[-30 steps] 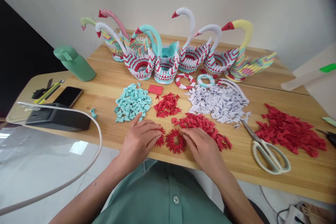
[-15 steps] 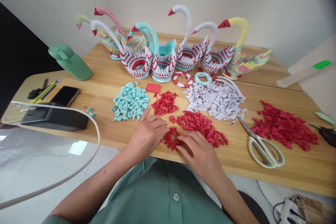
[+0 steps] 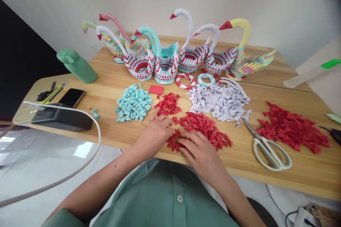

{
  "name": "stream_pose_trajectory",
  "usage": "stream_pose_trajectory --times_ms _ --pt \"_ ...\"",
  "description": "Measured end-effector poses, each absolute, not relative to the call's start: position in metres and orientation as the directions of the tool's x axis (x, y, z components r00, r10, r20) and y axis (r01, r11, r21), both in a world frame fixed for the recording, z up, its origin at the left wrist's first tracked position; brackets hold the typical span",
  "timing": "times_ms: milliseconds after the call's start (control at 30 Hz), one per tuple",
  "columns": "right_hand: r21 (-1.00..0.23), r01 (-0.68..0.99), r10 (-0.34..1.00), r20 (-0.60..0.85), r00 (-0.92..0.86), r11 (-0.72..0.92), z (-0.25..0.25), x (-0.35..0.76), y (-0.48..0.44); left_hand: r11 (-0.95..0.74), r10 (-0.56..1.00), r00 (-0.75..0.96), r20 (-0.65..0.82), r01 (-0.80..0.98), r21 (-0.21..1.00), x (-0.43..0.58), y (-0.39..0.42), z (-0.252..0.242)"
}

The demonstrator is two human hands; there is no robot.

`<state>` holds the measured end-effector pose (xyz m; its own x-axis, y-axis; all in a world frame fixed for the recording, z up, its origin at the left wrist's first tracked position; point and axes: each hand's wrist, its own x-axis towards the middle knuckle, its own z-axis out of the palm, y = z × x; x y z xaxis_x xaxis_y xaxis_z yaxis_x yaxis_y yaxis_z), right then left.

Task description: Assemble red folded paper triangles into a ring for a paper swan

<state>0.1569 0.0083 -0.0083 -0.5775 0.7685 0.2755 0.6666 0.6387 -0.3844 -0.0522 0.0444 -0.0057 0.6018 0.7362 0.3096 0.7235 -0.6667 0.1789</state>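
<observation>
Both hands lie palm-down at the table's point(image 3: 112, 138) near edge, forearms angling in from either side. The left hand point(image 3: 154, 135) and right hand point(image 3: 198, 149) close from both sides on a red ring point(image 3: 174, 141) of folded paper pieces, fingers curled loosely and touching its rim. The ring rests flat on the wood between them. Just beyond lie red pieces point(image 3: 202, 127), then teal pieces point(image 3: 133, 103) and white pieces point(image 3: 218, 102). Scissors point(image 3: 269, 148) lie to the right; paper swans point(image 3: 165, 60) stand at the back.
</observation>
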Motion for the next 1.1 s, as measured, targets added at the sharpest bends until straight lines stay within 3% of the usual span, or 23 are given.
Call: stream_pose_trajectory --times_ms 200,433,633,833,1100 --pt "-0.389 0.673 0.777 0.278 -0.566 0.629 -0.006 0.161 0.011 -0.665 0.736 0.579 0.349 0.714 0.218 -0.061 0.045 -0.001" --pt "-0.410 0.680 0.792 0.365 -0.489 0.608 -0.006 0.164 0.015 -0.541 0.809 0.331 0.486 0.742 0.396 -0.088 0.024 0.012" --pt "-0.313 0.746 0.805 0.321 -0.499 0.587 -0.011 0.153 0.013 -0.444 0.854 0.171 0.492 0.734 0.514 -0.083 -0.010 -0.015" --pt "-0.251 0.782 0.814 0.296 -0.500 0.571 -0.018 0.144 0.014 -0.360 0.882 0.098 0.460 0.770 0.526 -0.077 -0.016 -0.031" --pt "-0.320 0.762 0.826 0.206 -0.524 0.563 -0.019 0.138 0.017 -0.355 0.897 0.132 0.421 0.784 0.510 -0.078 -0.011 -0.033"
